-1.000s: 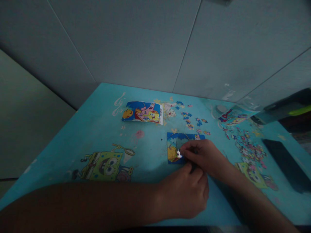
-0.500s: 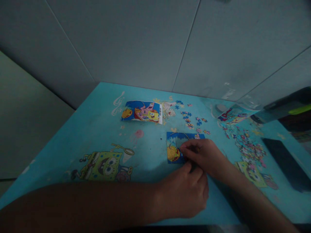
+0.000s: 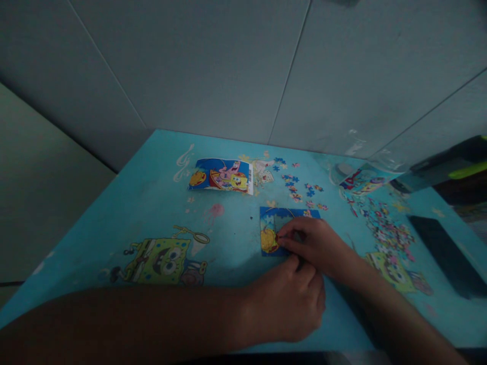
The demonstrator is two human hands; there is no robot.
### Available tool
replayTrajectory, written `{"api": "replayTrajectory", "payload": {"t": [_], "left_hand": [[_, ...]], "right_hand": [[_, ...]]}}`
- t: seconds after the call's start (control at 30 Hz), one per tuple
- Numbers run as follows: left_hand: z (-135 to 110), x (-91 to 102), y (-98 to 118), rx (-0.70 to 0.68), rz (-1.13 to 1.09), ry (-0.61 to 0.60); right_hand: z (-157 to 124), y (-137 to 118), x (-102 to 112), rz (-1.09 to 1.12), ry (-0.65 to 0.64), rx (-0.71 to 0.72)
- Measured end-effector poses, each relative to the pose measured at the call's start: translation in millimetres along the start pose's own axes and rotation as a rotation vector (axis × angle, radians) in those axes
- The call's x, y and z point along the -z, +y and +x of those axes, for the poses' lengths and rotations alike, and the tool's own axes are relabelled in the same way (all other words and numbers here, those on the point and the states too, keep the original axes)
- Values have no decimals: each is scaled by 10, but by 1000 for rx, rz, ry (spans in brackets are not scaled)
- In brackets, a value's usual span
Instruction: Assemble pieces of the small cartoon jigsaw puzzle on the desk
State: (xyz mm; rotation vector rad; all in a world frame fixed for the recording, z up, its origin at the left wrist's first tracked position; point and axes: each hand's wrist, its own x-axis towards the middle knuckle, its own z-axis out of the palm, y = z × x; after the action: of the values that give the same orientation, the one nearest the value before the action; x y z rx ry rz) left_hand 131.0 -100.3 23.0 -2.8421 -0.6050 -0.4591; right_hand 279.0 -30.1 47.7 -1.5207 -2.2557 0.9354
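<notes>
A small, partly assembled blue jigsaw puzzle [image 3: 271, 230] lies mid-table on the turquoise cartoon-printed tabletop [image 3: 152, 203]. My right hand [image 3: 315, 243] rests on the puzzle, fingertips pinched together and pressing at a spot beside the yellow part of the picture; what they hold is too small to make out. My left hand [image 3: 289, 304] lies just in front, fingers curled down at the puzzle's near edge. Loose puzzle pieces [image 3: 300, 190] are scattered behind the puzzle, and a bigger heap of pieces [image 3: 391, 233] lies to the right.
A printed cartoon picture card [image 3: 220, 176] lies at the back left of the puzzle. A clear plastic bag [image 3: 365, 175] sits at the back right. A dark flat phone-like object [image 3: 445, 253] lies at the right edge. Grey wall panels stand behind the table.
A white-backed piece seen in my right fingertips a second ago no longer shows; the fingers have lowered onto the puzzle by the yellow area. My left hand has barely moved.
</notes>
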Motion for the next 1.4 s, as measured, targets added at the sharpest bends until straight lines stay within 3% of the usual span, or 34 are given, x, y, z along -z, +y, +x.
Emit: {"api": "replayTrajectory", "payload": {"t": [0.3, 0.5, 0.6, 1.4], "left_hand": [[-3, 5, 3, -7, 5, 1], [-9, -2, -2, 1, 38, 10], [-10, -3, -2, -8, 43, 14], [-16, -18, -28, -40, 61, 20]], "right_hand": [[-3, -25, 0, 21, 10, 5], [-23, -20, 123, 45, 311, 6], [-29, -13, 159, 37, 383, 11], [-22, -14, 71, 46, 368, 96]]}}
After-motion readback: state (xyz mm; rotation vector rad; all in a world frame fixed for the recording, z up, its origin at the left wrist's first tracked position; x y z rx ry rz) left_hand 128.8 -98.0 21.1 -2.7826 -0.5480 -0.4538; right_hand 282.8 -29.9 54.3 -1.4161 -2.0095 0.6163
